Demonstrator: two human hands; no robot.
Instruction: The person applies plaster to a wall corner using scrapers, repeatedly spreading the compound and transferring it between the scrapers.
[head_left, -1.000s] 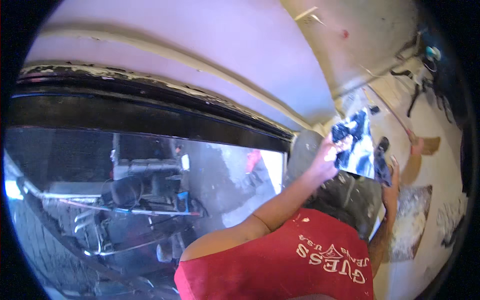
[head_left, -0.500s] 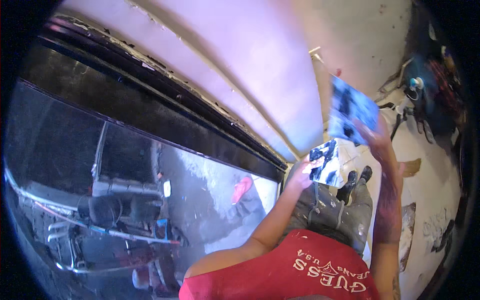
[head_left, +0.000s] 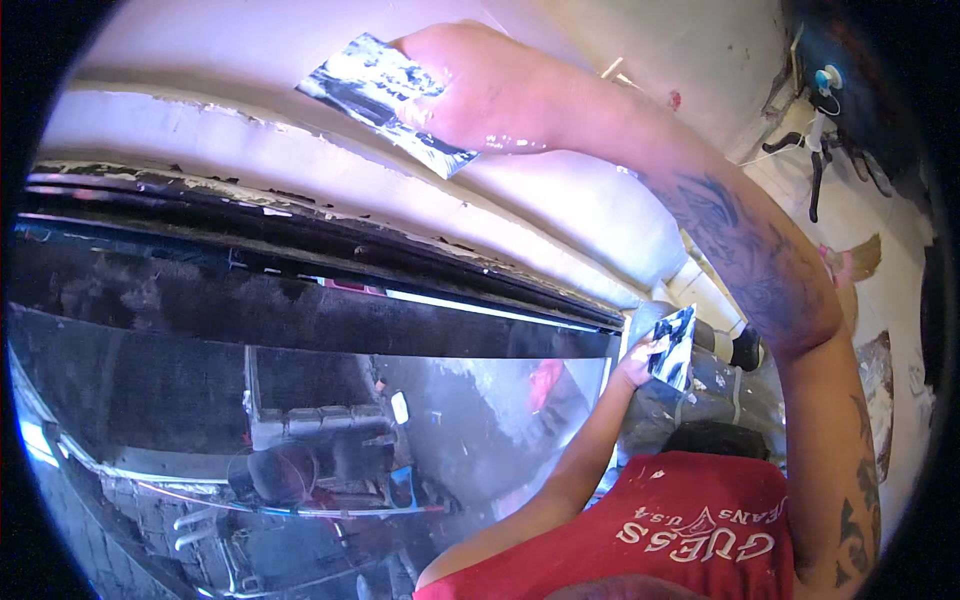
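My right hand (head_left: 455,95) grips a flat rectangular putty spreader (head_left: 370,85), its face streaked white and dark. The arm reaches across to the upper left, and the blade lies over the pale wall (head_left: 570,205) above the dark frame. Whether its edge touches the wall cannot be made out. Lower down, near my legs, my left hand (head_left: 636,364) holds a second flat plate (head_left: 676,348) with black and white patches by one side. My fingers are partly hidden behind both plates.
A dark frame (head_left: 150,255) with chipped paint runs along the wall's foot. Beyond it lie a broom-like stick (head_left: 330,512) and metal clutter (head_left: 215,545). At right are a straw brush (head_left: 862,262), dark straps (head_left: 818,170) and a blue hanging item (head_left: 828,78).
My right hand has swung from the right far to the upper left with its spreader, over the wall. The left hand still holds its plate, now tilted more edge-on.
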